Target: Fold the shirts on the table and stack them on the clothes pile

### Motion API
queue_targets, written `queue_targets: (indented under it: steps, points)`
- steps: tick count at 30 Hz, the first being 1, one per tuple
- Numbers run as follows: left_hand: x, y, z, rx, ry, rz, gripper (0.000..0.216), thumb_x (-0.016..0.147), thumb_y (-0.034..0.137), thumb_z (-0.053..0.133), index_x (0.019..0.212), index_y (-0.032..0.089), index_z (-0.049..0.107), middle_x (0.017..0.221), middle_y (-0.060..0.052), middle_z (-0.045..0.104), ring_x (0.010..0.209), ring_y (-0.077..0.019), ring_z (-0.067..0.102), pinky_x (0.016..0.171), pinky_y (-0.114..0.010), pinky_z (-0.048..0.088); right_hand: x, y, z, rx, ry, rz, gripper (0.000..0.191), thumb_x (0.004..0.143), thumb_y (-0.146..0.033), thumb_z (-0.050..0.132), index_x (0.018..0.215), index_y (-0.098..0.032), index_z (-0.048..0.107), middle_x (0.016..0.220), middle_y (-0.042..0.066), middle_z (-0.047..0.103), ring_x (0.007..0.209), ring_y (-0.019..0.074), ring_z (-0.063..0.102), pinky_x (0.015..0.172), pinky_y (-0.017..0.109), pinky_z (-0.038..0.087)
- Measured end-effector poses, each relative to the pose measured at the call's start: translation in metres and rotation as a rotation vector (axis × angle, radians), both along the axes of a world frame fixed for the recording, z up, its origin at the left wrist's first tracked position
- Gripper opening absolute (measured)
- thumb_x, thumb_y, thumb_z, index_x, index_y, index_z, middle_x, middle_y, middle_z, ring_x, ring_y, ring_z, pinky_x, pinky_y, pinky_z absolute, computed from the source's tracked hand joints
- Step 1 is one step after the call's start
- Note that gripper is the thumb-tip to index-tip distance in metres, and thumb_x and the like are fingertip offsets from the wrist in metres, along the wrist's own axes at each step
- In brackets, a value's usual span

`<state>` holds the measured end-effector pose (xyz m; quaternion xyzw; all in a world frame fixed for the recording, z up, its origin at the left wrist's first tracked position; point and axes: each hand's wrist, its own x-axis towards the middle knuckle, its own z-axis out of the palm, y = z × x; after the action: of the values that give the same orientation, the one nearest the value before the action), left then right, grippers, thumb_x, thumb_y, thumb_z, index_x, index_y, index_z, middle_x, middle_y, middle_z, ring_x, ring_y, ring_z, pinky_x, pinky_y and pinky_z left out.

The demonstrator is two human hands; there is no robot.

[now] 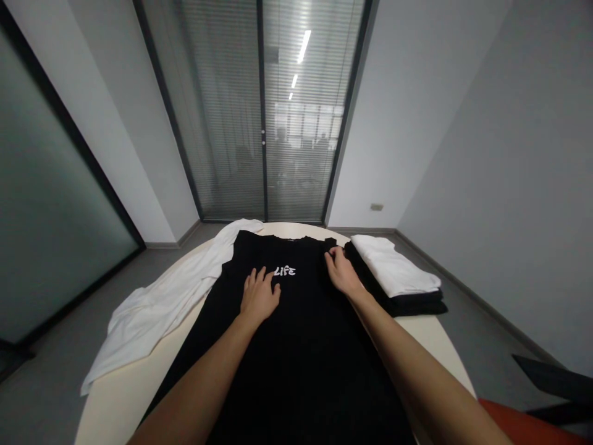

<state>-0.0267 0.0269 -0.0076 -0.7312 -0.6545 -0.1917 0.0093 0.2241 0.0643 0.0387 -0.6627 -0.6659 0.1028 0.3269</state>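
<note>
A black T-shirt with a small white print on its chest lies spread over the table, its neckline at the far side. My left hand rests palm down on the chest beside the print, fingers spread. At the shirt's upper right, my right hand has its fingers curled and closed on the sleeve edge, by a small bunch of black cloth. The near end of the shirt runs out of view at the bottom.
Along the table's left edge lies a long white garment. A folded white garment tops folded black ones at the right. The pale table has a rounded edge. An orange-red chair seat shows at lower right.
</note>
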Motion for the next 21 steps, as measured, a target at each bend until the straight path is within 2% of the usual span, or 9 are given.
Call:
queue_targets:
  steps: [2,4,6,9,11,13,18,21]
  points:
    - [0.0,0.0,-0.001,0.006,0.0,-0.003,0.048,0.096,0.036,0.05,0.139,0.016,0.059,0.153,-0.013,0.046,0.144,-0.0362,0.036,0.119,-0.05,0.029,-0.005,0.0,-0.004,-0.032,-0.065,0.186,0.034,0.1,-0.047,0.041,0.111,-0.019,0.057,0.105,0.011,0.068,0.1,0.0237,0.064,0.09,0.032,0.045]
    - [0.0,0.001,-0.002,0.011,0.002,-0.002,0.047,0.096,0.036,0.05,0.138,0.016,0.059,0.153,-0.013,0.046,0.144,-0.0363,0.036,0.119,-0.051,0.029,-0.006,0.003,-0.005,-0.086,-0.096,0.242,0.039,0.101,-0.05,0.039,0.098,-0.02,0.063,0.106,0.01,0.069,0.104,0.023,0.064,0.093,0.031,0.044]
    - [-0.001,0.002,-0.004,0.015,0.003,-0.005,0.047,0.096,0.035,0.05,0.138,0.016,0.059,0.153,-0.013,0.046,0.144,-0.0363,0.036,0.119,-0.051,0.03,-0.002,0.008,-0.005,-0.126,-0.095,0.142,0.041,0.104,-0.047,0.034,0.099,-0.02,0.066,0.105,0.01,0.07,0.104,0.0225,0.065,0.091,0.03,0.044]
    - [0.0,0.002,-0.004,0.014,0.002,-0.008,0.048,0.096,0.036,0.049,0.139,0.016,0.059,0.153,-0.012,0.046,0.144,-0.0364,0.036,0.119,-0.051,0.03,0.009,0.023,-0.007,-0.169,-0.075,-0.111,0.033,0.102,-0.034,0.04,0.121,-0.018,0.061,0.115,0.013,0.07,0.106,0.0228,0.066,0.089,0.029,0.046]
    - [0.0,0.002,-0.003,0.01,0.002,-0.006,0.049,0.096,0.036,0.048,0.14,0.016,0.059,0.154,-0.011,0.045,0.145,-0.0366,0.035,0.119,-0.051,0.03,0.016,0.035,-0.009,-0.22,-0.067,-0.19,0.036,0.099,-0.03,0.046,0.129,-0.014,0.057,0.117,0.016,0.069,0.107,0.024,0.066,0.089,0.03,0.048]
    - [0.0,0.0,-0.001,0.002,0.002,-0.004,0.049,0.096,0.036,0.048,0.14,0.016,0.059,0.154,-0.011,0.045,0.145,-0.0364,0.035,0.119,-0.05,0.029,0.02,0.047,-0.013,-0.255,-0.064,-0.193,0.04,0.097,-0.029,0.051,0.133,-0.013,0.056,0.115,0.016,0.07,0.107,0.024,0.066,0.091,0.031,0.048]
    - [0.001,-0.003,0.003,-0.015,0.015,-0.027,0.051,0.096,0.038,0.048,0.142,0.019,0.058,0.155,-0.01,0.044,0.146,-0.0375,0.033,0.119,-0.052,0.028,0.02,0.065,-0.017,-0.292,-0.065,-0.145,0.04,0.09,-0.016,0.057,0.128,-0.025,0.065,0.118,0.005,0.071,0.114,0.0176,0.064,0.097,0.026,0.046]
    - [0.001,-0.004,0.004,-0.022,0.02,-0.036,0.052,0.096,0.041,0.049,0.144,0.021,0.056,0.156,-0.011,0.042,0.146,-0.0389,0.032,0.119,-0.053,0.027,0.02,0.072,-0.012,-0.324,-0.079,-0.191,0.045,0.087,-0.009,0.053,0.125,-0.027,0.068,0.117,0.006,0.071,0.111,0.0189,0.067,0.093,0.027,0.049]
